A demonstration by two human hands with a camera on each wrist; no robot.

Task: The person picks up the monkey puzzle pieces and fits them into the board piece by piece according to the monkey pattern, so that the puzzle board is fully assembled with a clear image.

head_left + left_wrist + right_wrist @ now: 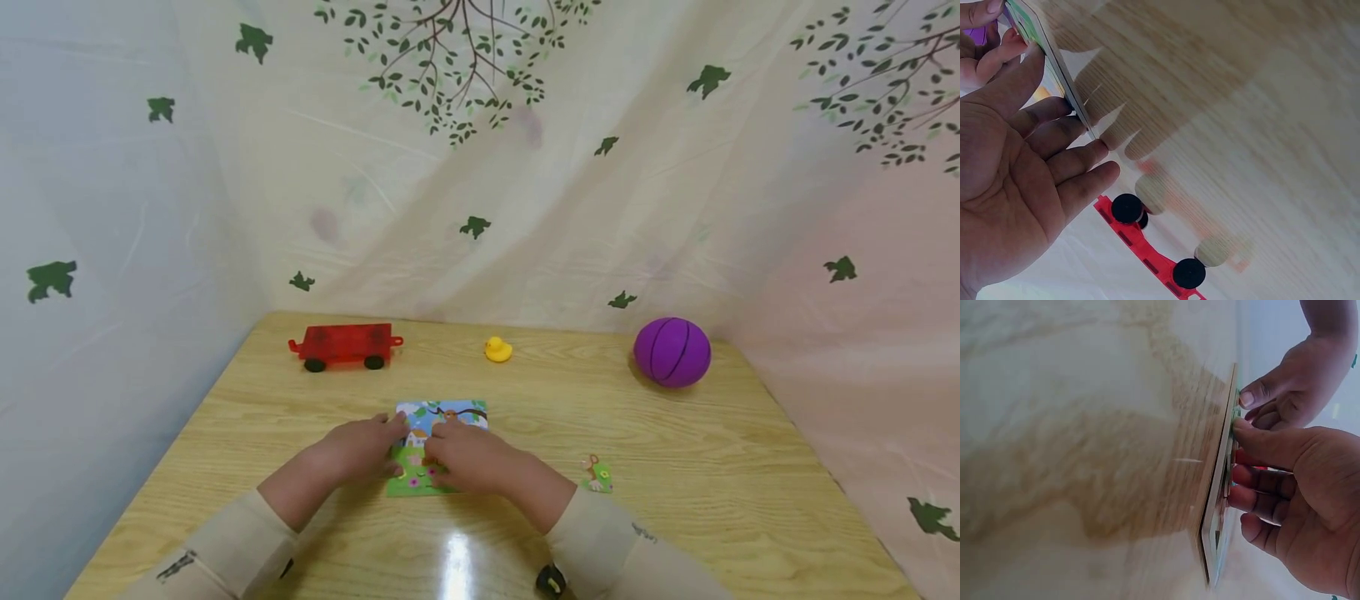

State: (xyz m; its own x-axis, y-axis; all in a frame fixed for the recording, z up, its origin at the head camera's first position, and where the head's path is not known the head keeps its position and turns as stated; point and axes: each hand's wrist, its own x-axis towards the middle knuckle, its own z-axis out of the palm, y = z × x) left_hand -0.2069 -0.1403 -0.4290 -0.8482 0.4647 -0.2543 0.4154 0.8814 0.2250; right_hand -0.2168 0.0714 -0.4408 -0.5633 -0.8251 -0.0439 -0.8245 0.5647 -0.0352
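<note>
A picture puzzle board [418, 487] with blue sky, a branch and green grass lies flat on the wooden table. My left hand [367, 447] rests at its left edge, the thumb on the surface and the fingers along the side, as the left wrist view shows. My right hand [472, 457] is over the board's middle. In the right wrist view, its thumb and fingertips pinch what looks like a puzzle piece [1230, 478] at the board's surface, largely hidden by the fingers. A loose puzzle piece [598, 475] with green and brown print lies to the right, apart from both hands.
Along the back of the table [675, 467] stand a red toy wagon [347, 343] at left, a yellow rubber duck [497, 349] in the middle and a purple ball [672, 352] at right. A cloth backdrop [420, 250] printed with leaves and birds surrounds the table's back and sides.
</note>
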